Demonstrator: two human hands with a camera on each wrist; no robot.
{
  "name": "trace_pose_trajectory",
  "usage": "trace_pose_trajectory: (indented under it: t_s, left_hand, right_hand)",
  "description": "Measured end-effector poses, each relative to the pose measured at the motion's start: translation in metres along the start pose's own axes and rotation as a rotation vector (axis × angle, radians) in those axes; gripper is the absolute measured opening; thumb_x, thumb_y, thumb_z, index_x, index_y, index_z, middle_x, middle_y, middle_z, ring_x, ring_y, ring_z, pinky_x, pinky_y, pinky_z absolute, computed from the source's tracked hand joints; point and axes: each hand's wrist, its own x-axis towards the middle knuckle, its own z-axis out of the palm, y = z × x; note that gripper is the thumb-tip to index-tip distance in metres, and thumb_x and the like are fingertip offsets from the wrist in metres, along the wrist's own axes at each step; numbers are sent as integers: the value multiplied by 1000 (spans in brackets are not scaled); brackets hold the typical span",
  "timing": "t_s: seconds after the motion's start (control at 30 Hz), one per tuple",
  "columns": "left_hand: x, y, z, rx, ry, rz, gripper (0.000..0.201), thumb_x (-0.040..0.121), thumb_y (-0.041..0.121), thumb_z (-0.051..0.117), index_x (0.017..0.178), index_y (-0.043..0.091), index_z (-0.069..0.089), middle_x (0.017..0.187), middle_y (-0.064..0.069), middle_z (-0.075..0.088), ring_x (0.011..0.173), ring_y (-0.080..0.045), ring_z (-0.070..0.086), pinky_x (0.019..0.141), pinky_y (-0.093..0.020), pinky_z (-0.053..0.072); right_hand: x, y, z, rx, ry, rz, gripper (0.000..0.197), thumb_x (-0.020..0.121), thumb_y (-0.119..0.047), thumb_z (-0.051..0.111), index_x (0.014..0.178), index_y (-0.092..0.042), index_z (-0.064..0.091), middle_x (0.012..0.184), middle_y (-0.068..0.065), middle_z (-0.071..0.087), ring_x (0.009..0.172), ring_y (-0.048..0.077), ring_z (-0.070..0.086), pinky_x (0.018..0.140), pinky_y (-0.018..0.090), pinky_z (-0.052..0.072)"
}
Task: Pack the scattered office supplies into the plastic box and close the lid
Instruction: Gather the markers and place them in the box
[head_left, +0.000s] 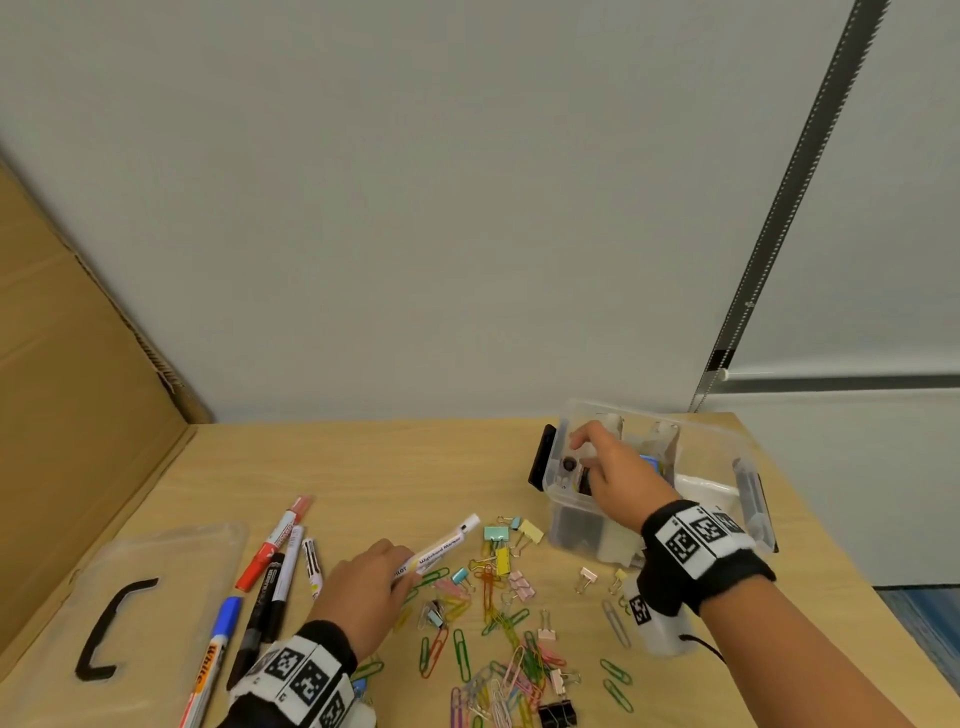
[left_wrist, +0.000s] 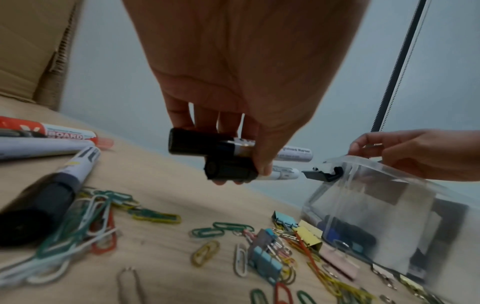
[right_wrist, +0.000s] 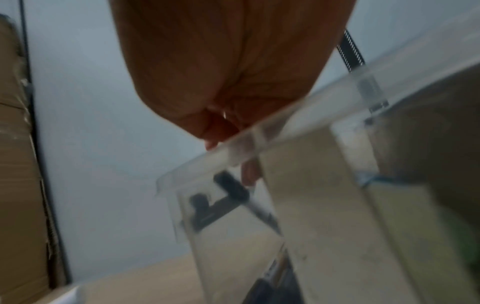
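Observation:
My left hand (head_left: 400, 569) hovers low over the wooden table and grips two white whiteboard markers (head_left: 441, 548) side by side. Their black caps (left_wrist: 200, 144) point left in the left wrist view. The clear plastic box (head_left: 571, 525) stands open at the back right, with dark items inside. My right hand (head_left: 587, 441) reaches over its rim, fingers curled down into it, pinching what looks like a small metal clip (left_wrist: 372, 145). The box wall (right_wrist: 311, 205) fills the blurred right wrist view. The clear lid (head_left: 171, 561) with its black handle lies flat at the front left.
Red (head_left: 272, 545), black (head_left: 270, 597) and blue (head_left: 221, 634) markers lie between the lid and my left hand. Several coloured paper clips (head_left: 493, 634) and binder clips (head_left: 498, 540) are strewn in front of the box. A cardboard sheet (head_left: 78, 364) leans along the left side.

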Motion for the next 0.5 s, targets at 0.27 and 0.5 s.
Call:
trace_pose_trajectory:
  t_s: [0.27,0.5]
  left_hand:
    - [1,55,-17,-187,141,118,34,99,39,37,128,27,49,98,14,49,85,-4,54,76,-18,44]
    - [57,164,-37,-106,145,151,35,101,29,36,133,19,43,115,-1,56,95,-13,55,81,-21,45]
  right_hand:
    - [-50,66,-25,-262,488,116,34,87,-16,51,121,-16,50,132,6,50,118,24,48,99,40,43]
    - [-61,87,-8,-380,374,278,68,87,-46,16,139,-10,42,149,9,38,145,27,21,117,41,21]
